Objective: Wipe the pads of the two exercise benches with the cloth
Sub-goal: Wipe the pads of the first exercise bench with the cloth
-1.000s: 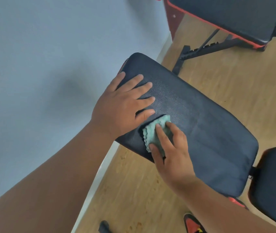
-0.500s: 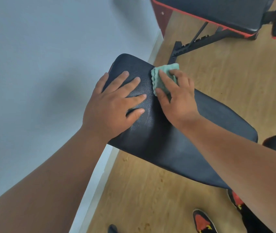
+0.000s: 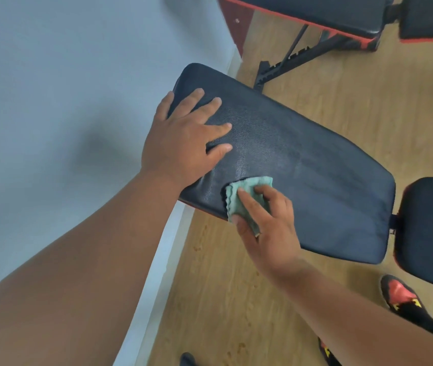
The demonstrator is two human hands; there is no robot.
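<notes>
A long black back pad (image 3: 315, 165) of the near bench slopes across the middle of the view. My left hand (image 3: 183, 138) rests flat on its upper left end, fingers spread. My right hand (image 3: 268, 223) presses a folded green cloth (image 3: 244, 196) against the pad's near edge, with the thumb curled over the cloth's edge. This bench's seat pad (image 3: 432, 233) shows at the right. The second bench's black pad (image 3: 315, 11) with red trim lies at the top.
A pale blue wall (image 3: 65, 101) fills the left side, right beside the pad's end. The wooden floor (image 3: 236, 299) lies below. The second bench's black frame bar (image 3: 289, 64) crosses the floor behind. My red and black shoes (image 3: 403, 297) stand at the lower right.
My right hand has slid the cloth from the pad's far upper edge back down to its near edge. My left hand has stayed on the pad's upper end.
</notes>
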